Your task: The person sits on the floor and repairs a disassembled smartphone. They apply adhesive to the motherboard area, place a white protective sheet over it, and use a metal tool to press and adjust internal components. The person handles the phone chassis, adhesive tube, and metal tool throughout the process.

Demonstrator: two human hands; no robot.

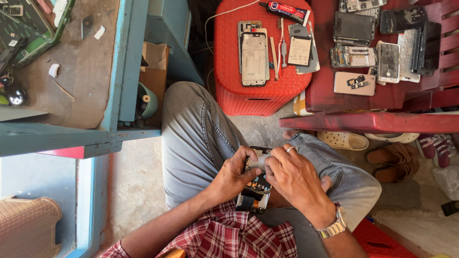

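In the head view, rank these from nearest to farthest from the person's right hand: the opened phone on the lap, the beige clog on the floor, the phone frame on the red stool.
1. Opened phone: on the lap, touched by the right hand.
2. Beige clog: on the floor, beyond the knee.
3. Phone frame: on the red stool, farthest ahead.

Phone repair shop: stripped phones [354, 48], glue tube [287, 10]

Bare concrete floor [138, 181], pretty dusty, lit by bright daylight. Worn blue wooden bench [114, 86] on one side, a red plastic stool [239, 95] and red chair [363, 122] opposite. Sandals [392, 160] and a white clog [343, 140] are tucked under the chair.
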